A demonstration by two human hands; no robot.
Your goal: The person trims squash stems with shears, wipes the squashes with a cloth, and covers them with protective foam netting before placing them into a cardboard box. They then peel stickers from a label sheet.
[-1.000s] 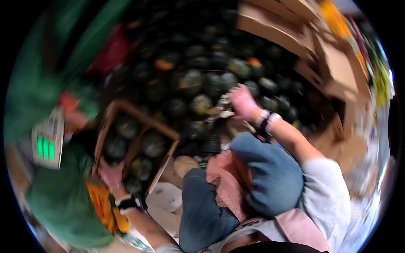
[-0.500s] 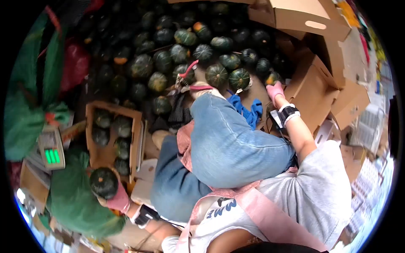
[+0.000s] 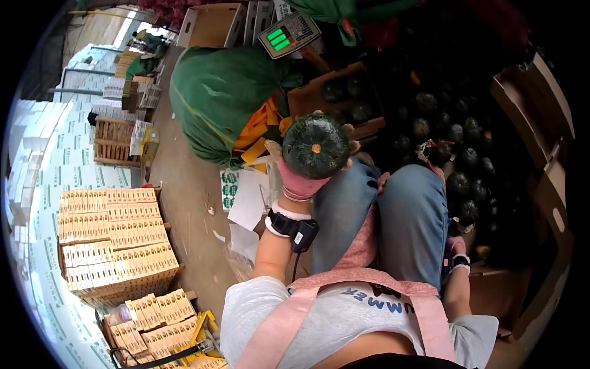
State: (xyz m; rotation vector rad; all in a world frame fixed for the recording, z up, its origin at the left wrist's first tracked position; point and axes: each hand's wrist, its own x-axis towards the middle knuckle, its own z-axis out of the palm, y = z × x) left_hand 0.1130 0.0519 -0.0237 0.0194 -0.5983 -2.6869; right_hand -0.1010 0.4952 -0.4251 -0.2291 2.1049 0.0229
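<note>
My left hand [image 3: 299, 179], in a pink glove with bare fingertips, is wrapped round a dark green squash [image 3: 316, 146] and holds it up over my left knee. An orange spot marks the squash's middle. Low at my right side, my right hand [image 3: 456, 246] is beside the squash pile, close to a small green and orange squash [image 3: 482, 253]; its fingers are too small and dark to make out. Behind the held squash stands a cardboard box [image 3: 301, 101] with several squashes inside.
A green sack [image 3: 215, 98] lies left of the box, below a scale with a lit green display [image 3: 278, 39]. Many squashes [image 3: 425, 101] cover the right side. Cardboard boxes [image 3: 533, 111] stand at far right. Stacked packed cartons [image 3: 117, 240] and a yellow pallet jack [image 3: 208, 335] are at left.
The view has swung left. My left hand has raised the squash from beside the box to over my knee. My right hand remains low at my right, beside the pile.
</note>
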